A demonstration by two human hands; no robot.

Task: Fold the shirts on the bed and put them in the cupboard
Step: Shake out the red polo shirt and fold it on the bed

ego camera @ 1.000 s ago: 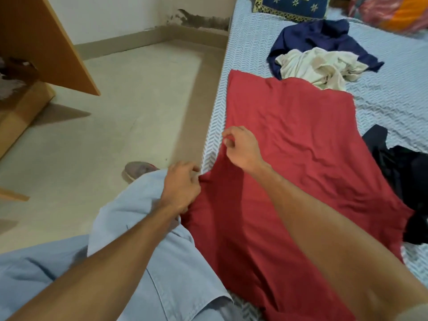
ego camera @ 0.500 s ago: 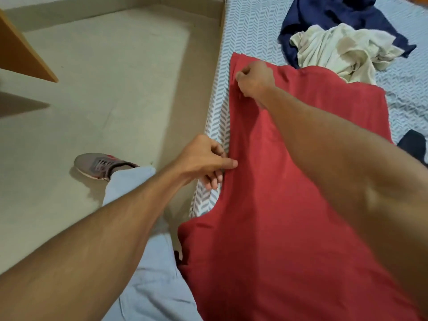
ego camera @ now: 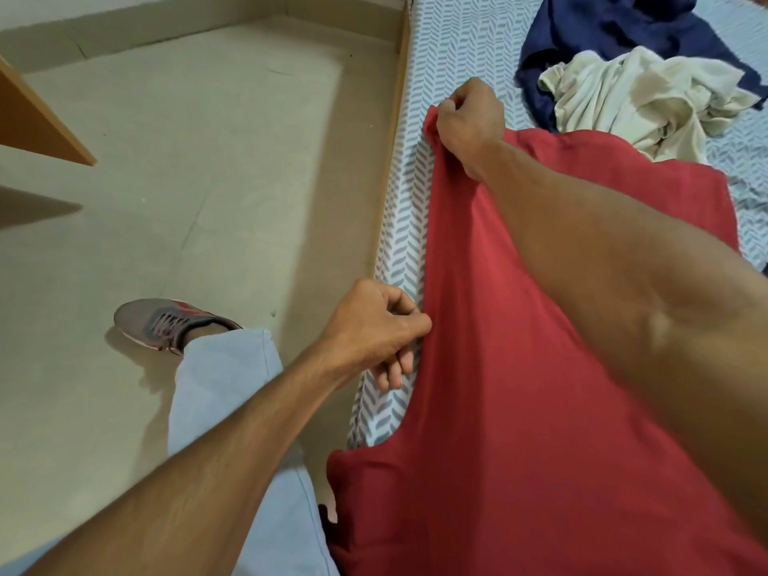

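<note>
Still early. The red shirt (ego camera: pixel 540 367) lies spread flat on the bed (ego camera: pixel 453 43), its near end hanging over the edge at 6 o'clock; I see no fold made yet. My right hand (ego camera: pixel 469 118) pinches the far corner of its left edge at 12 o'clock; my left hand (ego camera: pixel 374 326) pinches the same edge nearer me, at about 9 o'clock of the shirt. My guess: first lengthwise fold is about to start.

Left to do: a cream shirt (ego camera: pixel 640 97) crumpled on a navy shirt (ego camera: pixel 615 27) at 1 o'clock, both unfolded. Nothing has gone to the cupboard that I can see.

Against half a second ago: right hand sits slightly farther up the edge, corner lifted a touch; left hand barely shifted. My shoe (ego camera: pixel 166 322) holds its spot on the floor.
</note>
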